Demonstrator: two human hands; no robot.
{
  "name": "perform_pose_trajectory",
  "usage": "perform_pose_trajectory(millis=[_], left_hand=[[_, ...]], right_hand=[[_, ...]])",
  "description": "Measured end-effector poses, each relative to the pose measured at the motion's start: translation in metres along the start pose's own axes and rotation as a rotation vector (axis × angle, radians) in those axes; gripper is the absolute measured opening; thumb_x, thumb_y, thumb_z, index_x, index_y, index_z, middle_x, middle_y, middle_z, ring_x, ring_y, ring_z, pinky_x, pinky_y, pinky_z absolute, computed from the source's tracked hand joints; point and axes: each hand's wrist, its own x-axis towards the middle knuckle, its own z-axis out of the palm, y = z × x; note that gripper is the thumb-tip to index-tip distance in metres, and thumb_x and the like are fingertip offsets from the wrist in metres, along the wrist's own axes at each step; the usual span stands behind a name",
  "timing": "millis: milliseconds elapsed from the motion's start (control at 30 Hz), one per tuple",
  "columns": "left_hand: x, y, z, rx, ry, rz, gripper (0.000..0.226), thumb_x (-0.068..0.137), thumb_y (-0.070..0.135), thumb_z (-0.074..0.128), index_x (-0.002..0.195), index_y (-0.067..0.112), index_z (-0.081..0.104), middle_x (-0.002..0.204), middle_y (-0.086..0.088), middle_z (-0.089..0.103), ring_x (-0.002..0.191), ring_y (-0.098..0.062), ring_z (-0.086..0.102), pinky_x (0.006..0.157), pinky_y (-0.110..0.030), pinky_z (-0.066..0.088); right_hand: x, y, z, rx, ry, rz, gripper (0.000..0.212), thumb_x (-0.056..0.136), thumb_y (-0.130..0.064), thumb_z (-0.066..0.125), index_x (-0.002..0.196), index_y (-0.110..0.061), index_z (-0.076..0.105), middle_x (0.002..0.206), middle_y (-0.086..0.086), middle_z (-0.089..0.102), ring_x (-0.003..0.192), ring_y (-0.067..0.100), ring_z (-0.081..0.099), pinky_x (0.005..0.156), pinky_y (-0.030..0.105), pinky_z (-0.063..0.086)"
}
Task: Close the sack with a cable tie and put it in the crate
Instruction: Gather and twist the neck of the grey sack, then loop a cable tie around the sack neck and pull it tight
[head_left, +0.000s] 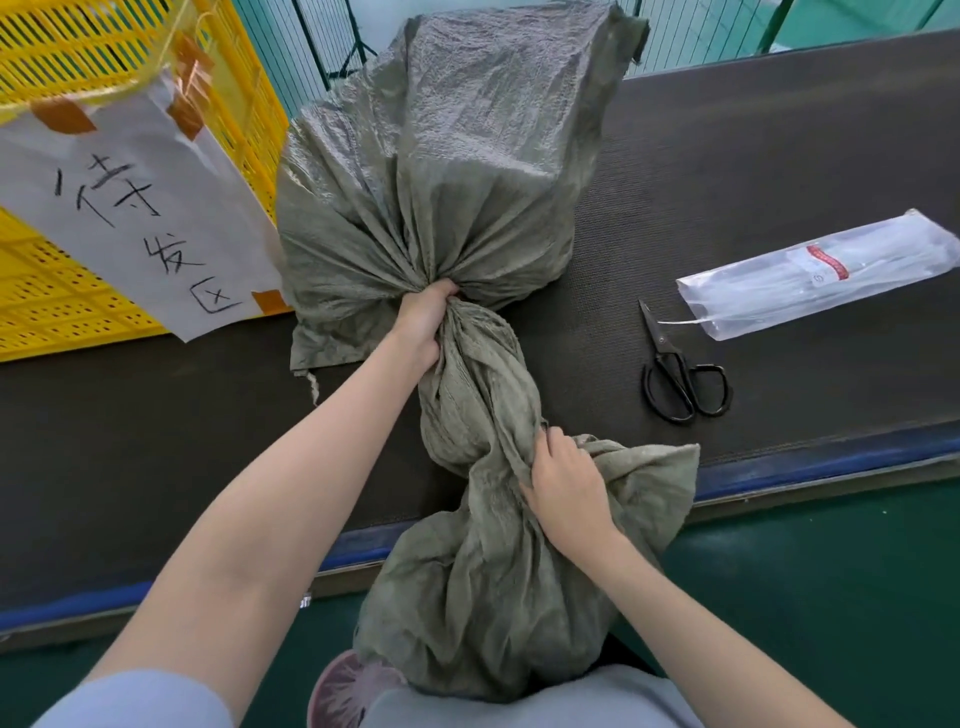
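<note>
1. Sack (457, 171): grey-green woven cloth, its filled body lying on the belt (779, 182) beyond my left hand, its long gathered neck running back between both hands and off the belt edge toward me.
2. Left hand (423, 325): fingers curled tight round the neck just where it meets the bulge.
3. Right hand (563, 480): gripping the twisted neck nearer me, loose mouth cloth bunched under and beyond it.
4. Handling, as I judge it: soft, crumpled, not slippery; the body looks bulky but its weight cannot be read. Best hold is the choke point under my left hand, where the tie should go.
5. Ties (826, 273): a clear packet well to the right of my right hand, one strand poking out its near end.
6. Scissors (680, 371): black, closed, between my right hand and the packet.
7. Crate (104, 47): yellow, left of my left hand, a handwritten paper sign (140, 218) taped across it.
8. Not made out: sack contents; crate interior; the sack's far end, cut off at the top; the mouth end hidden low against my body.
</note>
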Motion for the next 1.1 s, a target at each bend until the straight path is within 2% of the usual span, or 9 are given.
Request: perform_pose_trajectory(millis=[133,267,400,467,533,633,733,933,1100], left_hand=[[0.003,-0.004,-0.004,0.012,0.014,0.037,0.006,0.089,0.008,0.056,0.091,0.002,0.058,0.076,-0.012,0.059,0.066,-0.023,0.061,0.07,-0.035,0.055],[0.006,-0.003,-0.002,0.051,0.025,0.069,0.006,0.089,0.007,0.057,0.084,0.004,0.059,0.072,-0.01,0.059,0.064,-0.021,0.06,0.065,-0.031,0.054],[0.007,-0.004,-0.005,0.067,0.015,0.087,0.009,0.09,0.006,0.055,0.081,0.005,0.058,0.068,-0.008,0.055,0.061,-0.021,0.057,0.064,-0.03,0.051],[0.007,-0.006,-0.005,0.065,0.004,0.089,0.012,0.091,0.006,0.054,0.079,0.006,0.057,0.066,-0.008,0.052,0.058,-0.019,0.054,0.06,-0.028,0.048],[0.008,-0.008,-0.005,0.071,0.005,0.1,0.015,0.091,0.005,0.054,0.076,0.007,0.056,0.064,-0.007,0.051,0.056,-0.019,0.053,0.056,-0.026,0.046],[0.009,-0.009,-0.005,0.074,0.002,0.101,0.013,0.091,0.005,0.054,0.077,0.008,0.055,0.064,-0.006,0.05,0.056,-0.018,0.052,0.054,-0.024,0.046],[0.013,-0.012,-0.006,0.074,0.004,0.115,0.009,0.09,0.004,0.054,0.082,0.009,0.054,0.064,-0.005,0.048,0.057,-0.017,0.05,0.055,-0.026,0.044],[0.022,-0.017,-0.009,0.092,0.044,0.119,0.016,0.087,0.005,0.059,0.072,0.011,0.056,0.063,-0.003,0.051,0.059,-0.016,0.052,0.063,-0.028,0.043],[0.026,-0.021,-0.013,0.083,0.028,0.111,0.01,0.085,0.007,0.062,0.078,0.013,0.06,0.065,-0.001,0.055,0.062,-0.015,0.054,0.065,-0.028,0.045]], right_hand=[[-0.001,-0.002,0.006,0.017,-0.071,0.013,0.05,0.075,-0.035,0.071,0.111,-0.004,0.059,0.111,0.014,0.06,0.093,0.032,0.058,0.075,0.041,0.05],[0.013,0.024,-0.007,0.503,-0.229,0.121,0.07,0.082,-0.063,0.05,0.13,-0.013,0.043,0.125,0.003,0.044,0.108,0.023,0.041,0.096,0.04,0.04],[0.032,0.047,-0.036,0.937,-0.323,0.133,0.089,0.071,-0.069,0.06,0.144,-0.028,0.029,0.133,-0.008,0.047,0.123,0.01,0.041,0.103,0.03,0.035],[0.044,0.058,-0.047,1.004,-0.299,0.116,0.079,0.071,-0.066,0.062,0.139,-0.03,0.04,0.124,-0.009,0.055,0.115,0.003,0.05,0.098,0.023,0.038],[0.059,0.069,-0.053,1.028,-0.223,0.152,0.053,0.079,-0.056,0.061,0.125,-0.029,0.055,0.112,-0.011,0.063,0.101,-0.003,0.056,0.088,0.016,0.042],[0.088,0.092,-0.05,0.906,-0.029,0.248,0.017,0.09,-0.03,0.06,0.102,-0.021,0.066,0.095,-0.004,0.07,0.087,0.006,0.063,0.077,0.016,0.046],[0.115,0.13,-0.037,0.523,0.041,0.233,0.016,0.09,-0.007,0.054,0.1,-0.007,0.066,0.099,0.01,0.068,0.095,0.029,0.06,0.085,0.042,0.048],[0.147,0.192,-0.025,0.075,-0.18,0.246,0.021,0.084,-0.001,0.05,0.102,-0.003,0.062,0.106,0.019,0.059,0.108,0.038,0.049,0.084,0.046,0.042],[0.156,0.209,-0.024,-0.075,-0.337,0.244,0.021,0.081,0.001,0.051,0.098,-0.006,0.059,0.109,0.019,0.055,0.108,0.037,0.047,0.084,0.043,0.04]])
